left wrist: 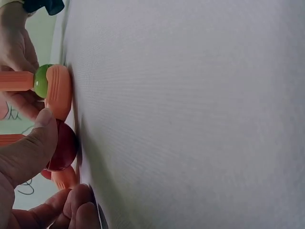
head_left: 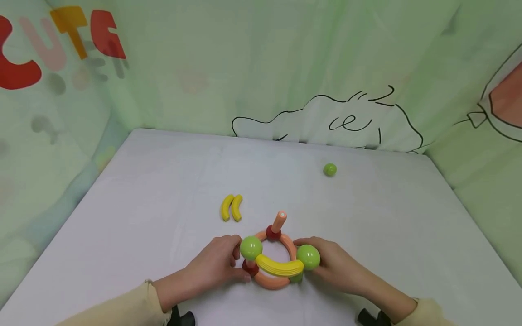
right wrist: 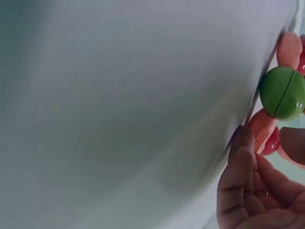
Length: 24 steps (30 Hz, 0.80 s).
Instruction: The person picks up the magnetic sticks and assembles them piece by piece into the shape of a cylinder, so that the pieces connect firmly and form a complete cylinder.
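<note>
A ball-and-rod building toy [head_left: 271, 282] sits on the table between both hands. Its base is a ring of curved orange pieces joined by red and green balls. A yellow curved piece [head_left: 279, 267] links two light green balls [head_left: 250, 247] above the ring, and an orange rod [head_left: 279, 221] sticks up at the back. My left hand [head_left: 216, 262] grips the ring's left side, its thumb against a red ball [left wrist: 66, 145]. On the opposite side, my right hand [head_left: 336, 266] holds the ring by a curved orange piece [right wrist: 262, 128] beside a green ball [right wrist: 282, 93].
Two yellow curved pieces [head_left: 231, 208] lie side by side beyond my left hand. A loose green ball [head_left: 330, 170] rests toward the back right of the white table [head_left: 163, 172]. Printed green curtains [head_left: 183, 68] stand behind and along the sides.
</note>
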Tool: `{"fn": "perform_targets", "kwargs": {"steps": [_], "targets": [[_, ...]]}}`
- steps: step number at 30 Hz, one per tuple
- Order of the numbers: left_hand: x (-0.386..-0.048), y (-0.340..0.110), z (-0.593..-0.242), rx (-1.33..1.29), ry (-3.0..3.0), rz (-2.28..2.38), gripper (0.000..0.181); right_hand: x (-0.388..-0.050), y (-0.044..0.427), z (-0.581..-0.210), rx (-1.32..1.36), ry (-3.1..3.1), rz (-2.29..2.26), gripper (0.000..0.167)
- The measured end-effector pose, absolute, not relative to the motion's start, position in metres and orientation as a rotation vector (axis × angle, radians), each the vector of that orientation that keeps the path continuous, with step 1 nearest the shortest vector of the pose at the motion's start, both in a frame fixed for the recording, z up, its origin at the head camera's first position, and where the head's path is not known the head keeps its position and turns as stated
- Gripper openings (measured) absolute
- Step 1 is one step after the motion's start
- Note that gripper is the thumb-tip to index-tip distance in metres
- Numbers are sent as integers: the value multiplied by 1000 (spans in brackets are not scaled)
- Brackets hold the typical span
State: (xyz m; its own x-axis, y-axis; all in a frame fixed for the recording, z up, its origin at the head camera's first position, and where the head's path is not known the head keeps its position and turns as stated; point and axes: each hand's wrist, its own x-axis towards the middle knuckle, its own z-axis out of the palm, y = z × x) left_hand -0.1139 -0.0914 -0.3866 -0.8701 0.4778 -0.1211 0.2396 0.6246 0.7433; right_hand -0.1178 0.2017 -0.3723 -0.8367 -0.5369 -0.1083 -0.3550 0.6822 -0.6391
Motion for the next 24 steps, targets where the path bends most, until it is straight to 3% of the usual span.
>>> {"fn": "perform_targets", "kwargs": {"steps": [14, 21, 24], "targets": [[-124, -96, -386, 590, 2446, 1183, 26, -111, 194, -374, -538, 2559, -988, 31], [-111, -102, -374, 431, 2501, 1172, 41, -104, 199, -364, -515, 2673, -1036, 31], [-94, -105, -360, 328, 2408, 1319, 43, -94, 206, -351, -622, 2746, -1214, 31]]}}
